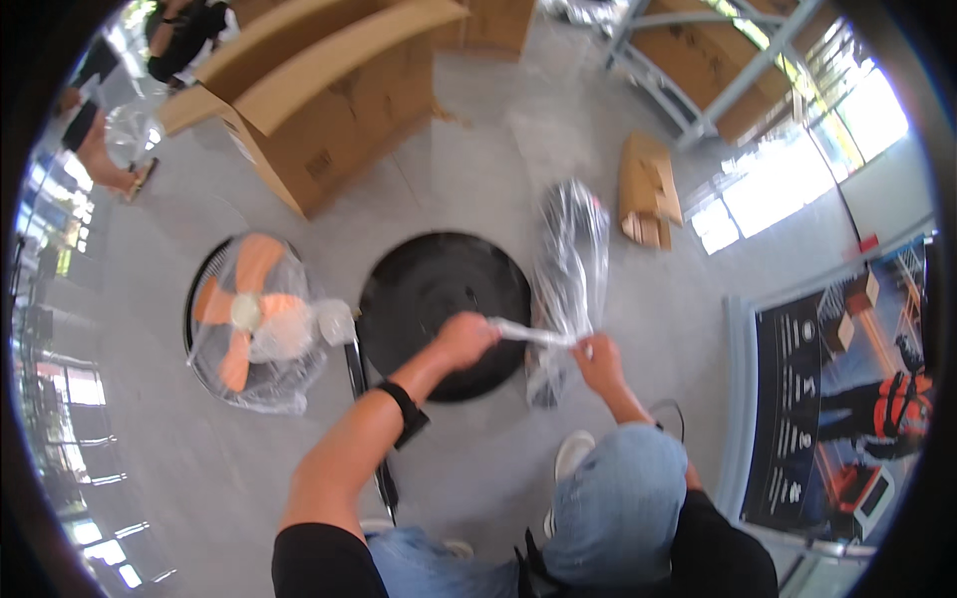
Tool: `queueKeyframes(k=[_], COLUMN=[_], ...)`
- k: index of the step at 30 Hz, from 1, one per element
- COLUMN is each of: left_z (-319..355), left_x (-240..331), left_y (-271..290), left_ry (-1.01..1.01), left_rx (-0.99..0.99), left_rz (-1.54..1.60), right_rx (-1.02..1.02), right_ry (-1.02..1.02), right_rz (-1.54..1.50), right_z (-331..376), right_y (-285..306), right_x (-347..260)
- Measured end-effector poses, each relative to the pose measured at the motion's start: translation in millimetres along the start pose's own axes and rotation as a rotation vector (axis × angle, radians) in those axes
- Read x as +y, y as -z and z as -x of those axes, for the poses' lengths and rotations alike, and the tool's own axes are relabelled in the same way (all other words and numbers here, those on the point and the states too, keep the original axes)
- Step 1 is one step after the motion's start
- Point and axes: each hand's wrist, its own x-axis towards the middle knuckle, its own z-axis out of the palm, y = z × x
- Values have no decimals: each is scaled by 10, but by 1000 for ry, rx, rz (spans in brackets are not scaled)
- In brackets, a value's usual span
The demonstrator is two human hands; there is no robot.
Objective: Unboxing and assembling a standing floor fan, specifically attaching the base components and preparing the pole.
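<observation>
A whitish strip of twisted plastic wrap (530,333) is stretched between my two hands. My left hand (467,340) is closed on one end, above the right part of a black round disc, like a fan base (419,274), lying on the floor. My right hand (600,363) pinches the other end, next to a long bundle wrapped in clear plastic (573,244). What is inside the bundle is hard to make out. To the left lies a fan head with orange blades (257,261), partly covered by clear plastic. A black pole (357,374) lies between it and the disc.
A large open cardboard box (344,135) stands beyond the fan parts. A smaller torn carton (646,189) sits at the far right, near a grey metal frame (688,115). A framed poster (788,419) stands at the right. Another person's leg (100,154) shows at the far left.
</observation>
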Motion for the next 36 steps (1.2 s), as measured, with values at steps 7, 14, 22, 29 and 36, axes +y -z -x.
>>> queueKeyframes(k=[7, 14, 22, 29, 36], left_z=[115, 291, 334, 568, 562], left_x=[83, 456, 329, 139, 113], left_y=[-49, -474, -622, -410, -407], left_ry=[388, 102, 216, 278, 431], left_rx=[229, -298, -256, -523, -354], left_rz=[785, 728, 543, 491, 514], right_rx=[-639, -705, -436, -127, -206], right_ry=[-406, -523, -447, -607, -80], right_rz=[-527, -815, -392, 27, -601], right_z=[-295, -236, -335, -342, -394], right_y=[237, 384, 494, 681, 847], right_x=[-554, -771, -217, 157, -341])
